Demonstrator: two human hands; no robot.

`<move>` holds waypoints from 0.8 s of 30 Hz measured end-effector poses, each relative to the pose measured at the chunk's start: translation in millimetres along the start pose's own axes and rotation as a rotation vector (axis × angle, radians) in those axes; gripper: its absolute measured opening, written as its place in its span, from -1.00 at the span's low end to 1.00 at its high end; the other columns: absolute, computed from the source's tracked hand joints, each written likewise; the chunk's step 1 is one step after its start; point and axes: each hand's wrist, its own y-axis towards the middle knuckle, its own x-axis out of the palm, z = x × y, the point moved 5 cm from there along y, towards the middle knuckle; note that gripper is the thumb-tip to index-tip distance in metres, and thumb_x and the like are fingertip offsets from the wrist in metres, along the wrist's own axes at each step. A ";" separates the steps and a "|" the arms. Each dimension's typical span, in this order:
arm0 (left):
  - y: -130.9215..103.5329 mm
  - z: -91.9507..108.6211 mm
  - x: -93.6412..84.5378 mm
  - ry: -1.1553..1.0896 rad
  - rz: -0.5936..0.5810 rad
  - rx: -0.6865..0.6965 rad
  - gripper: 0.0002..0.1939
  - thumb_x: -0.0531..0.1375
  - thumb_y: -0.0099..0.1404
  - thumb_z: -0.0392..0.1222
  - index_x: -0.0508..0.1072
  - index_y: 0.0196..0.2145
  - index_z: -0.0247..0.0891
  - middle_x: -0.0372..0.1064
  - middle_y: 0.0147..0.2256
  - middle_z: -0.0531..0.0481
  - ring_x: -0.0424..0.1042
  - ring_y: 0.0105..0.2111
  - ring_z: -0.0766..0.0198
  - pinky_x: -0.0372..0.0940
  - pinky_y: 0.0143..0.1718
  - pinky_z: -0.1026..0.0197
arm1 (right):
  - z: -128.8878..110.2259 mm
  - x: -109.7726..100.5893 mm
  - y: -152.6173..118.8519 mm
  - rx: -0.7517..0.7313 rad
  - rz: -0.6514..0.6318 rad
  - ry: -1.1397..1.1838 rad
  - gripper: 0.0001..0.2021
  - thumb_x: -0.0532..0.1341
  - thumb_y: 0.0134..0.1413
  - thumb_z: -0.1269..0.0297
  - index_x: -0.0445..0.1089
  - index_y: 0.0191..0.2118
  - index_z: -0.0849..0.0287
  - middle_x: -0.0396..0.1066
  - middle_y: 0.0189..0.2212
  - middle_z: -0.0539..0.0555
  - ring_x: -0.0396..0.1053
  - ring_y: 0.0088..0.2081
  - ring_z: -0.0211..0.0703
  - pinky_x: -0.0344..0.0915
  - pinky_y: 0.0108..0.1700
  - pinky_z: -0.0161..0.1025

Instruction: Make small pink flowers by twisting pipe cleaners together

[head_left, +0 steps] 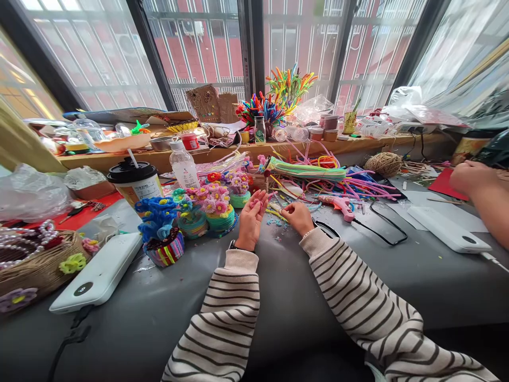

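Loads of stuff on this grey bench point(278, 302), but the bit near the sitter seems left free for forearm room. The left hand point(252, 216) is turned palm-up with fingers curled around a small pink piece point(255, 203), probably to keep something that tiny steady and easy to see. The right hand point(298, 217) is just beside it, fingertips pinched on a thin tool point(278, 201); looks like scissors, though it's too small to swear to. Blue scraps point(277, 223) lie on the bench below them. The pipe cleaners point(310, 170) are heaped behind, I'd guess for easy picking, and the pink glue gun point(338, 206) rests off to the right, handy but out of the way. 3 flower pots, incl. the blue-flowered pot point(164, 246), sit left, likely parked clear of the elbows.
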 end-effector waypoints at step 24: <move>1.0 -2.5 -12.6 0.092 0.155 0.012 -0.76 0.21 -0.08 -0.29 0.39 -0.36 -0.28 0.39 -0.35 0.01 0.36 -0.38 0.44 0.22 -0.30 0.37 | -15.7 -3.3 -4.0 -0.178 0.085 0.148 -0.56 0.04 -0.18 -0.14 0.23 -0.60 0.22 0.15 -0.58 0.00 0.13 -0.48 -0.29 0.09 -0.41 -0.35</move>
